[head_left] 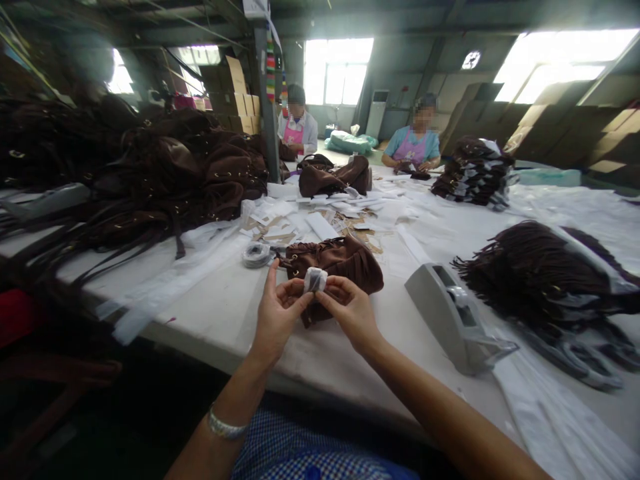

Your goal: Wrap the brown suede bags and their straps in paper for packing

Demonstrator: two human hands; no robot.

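Between both hands I hold a small whitish wrapped piece (315,281) with a grey patch on its face; its exact kind I cannot make out. My left hand (281,303) pinches its left side with thumb and fingers, the index finger pointing up. Opposite it, my right hand (349,308) pinches the right side. Just behind the fingers a brown drawstring bag (345,257) with gold eyelets lies on its side on the white table (215,317). Part of the bag is hidden by the hands.
A grey tape dispenser (463,320) stands to the right, beside fringed brown pieces (540,280). A grey coil (256,254) lies left of the bag. Brown bags (200,160) are heaped at left; paper scraps (320,225) are scattered ahead. Two people sit across the table.
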